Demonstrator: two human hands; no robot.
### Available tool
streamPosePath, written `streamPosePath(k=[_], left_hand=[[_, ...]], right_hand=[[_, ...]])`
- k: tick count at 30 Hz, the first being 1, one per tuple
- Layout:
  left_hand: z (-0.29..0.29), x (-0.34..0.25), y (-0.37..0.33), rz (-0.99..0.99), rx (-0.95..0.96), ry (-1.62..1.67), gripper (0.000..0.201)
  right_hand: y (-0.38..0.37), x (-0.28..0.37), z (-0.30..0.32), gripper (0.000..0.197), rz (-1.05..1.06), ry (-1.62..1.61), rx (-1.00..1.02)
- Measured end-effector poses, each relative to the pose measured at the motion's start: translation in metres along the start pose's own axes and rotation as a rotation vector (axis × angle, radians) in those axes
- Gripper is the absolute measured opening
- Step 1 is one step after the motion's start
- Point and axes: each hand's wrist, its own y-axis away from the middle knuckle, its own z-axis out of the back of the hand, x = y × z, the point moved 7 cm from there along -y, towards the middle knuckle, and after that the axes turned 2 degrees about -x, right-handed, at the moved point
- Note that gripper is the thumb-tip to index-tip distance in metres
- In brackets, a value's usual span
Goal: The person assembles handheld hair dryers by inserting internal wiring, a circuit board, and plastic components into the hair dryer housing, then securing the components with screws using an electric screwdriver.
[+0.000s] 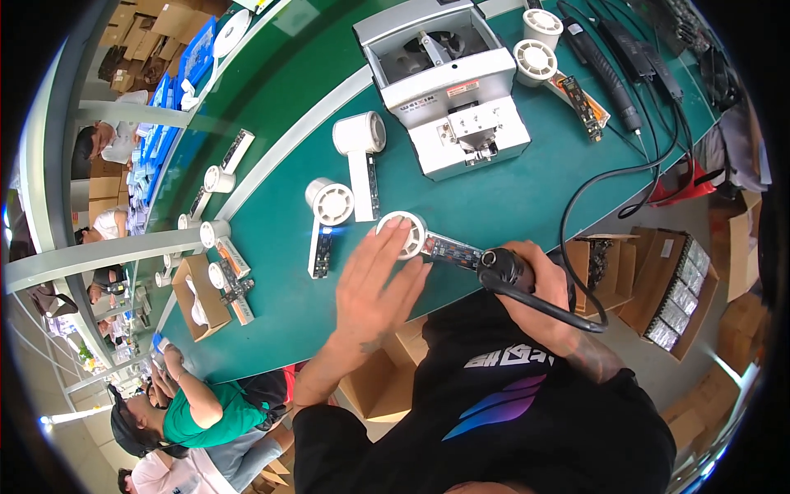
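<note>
1. Green sheeting covered the counter (494, 206), which carried several white fan-like units and a grey-white machine (448, 90).
2. Work unit: one fan-like unit (416, 239) lay on the counter near its front edge, directly before the person. Its round, slotted head was at the left; its narrow handle, with the circuit board (451, 250) exposed, extended to the right.
3. Left hand (374, 284): fingers extended and slightly parted – laid over the round head and touching it.
4. Right hand (539, 284): closed around a black cylindrical power tool (502, 267), positioned at the far end of the circuit board. The tool tip was hidden; contact with the board could not be determined.
5. Cable: a thick black cable (563, 235) looped from the tool past the right hand and up toward the upper right.
6. Adjacent units: a second unit (332, 203) and a third unit (357, 136) lay to the left of the machine, handles toward the person.
7. Upper right: another black tool (605, 74) lay beside two further white round heads (535, 62).
8. Left side: a cardboard box (216, 319) stood on the counter – a white part (196, 302) inside it.
</note>
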Motion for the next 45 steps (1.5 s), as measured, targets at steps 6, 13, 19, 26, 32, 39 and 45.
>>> streamPosePath(k=[6, 13, 19, 26, 32, 39, 45], left_hand=[[0.005, 0.003, -0.038, -0.036, 0.133, 0.128, 0.05], [-0.019, 0.001, -0.036, -0.08, 0.16, 0.124, 0.047], [-0.022, 0.0, -0.039, 0.05, 0.128, 0.206, 0.041], [-0.022, 0.003, -0.042, 0.065, 0.171, 0.226, 0.037], [-0.018, -0.005, -0.046, -0.104, 0.177, 0.161, 0.035], [-0.018, -0.03, -0.036, -0.567, 0.091, -0.14, 0.033], [-0.029, -0.039, -0.036, -0.774, 0.251, -0.3, 0.031]], right_hand=[[-0.002, -0.001, -0.005, 0.042, -0.041, 0.012, -0.003], [-0.004, 0.003, -0.003, 0.042, 0.001, 0.045, -0.024], [-0.004, 0.0, -0.003, 0.044, -0.011, 0.038, -0.015], [-0.002, -0.008, -0.005, 0.049, -0.02, 0.027, -0.037], [0.002, -0.011, -0.005, 0.051, 0.014, 0.052, -0.08], [0.002, -0.002, -0.007, 0.051, 0.252, 0.085, -0.031], [0.006, 0.024, -0.008, 0.055, 0.622, 0.293, -0.085]])
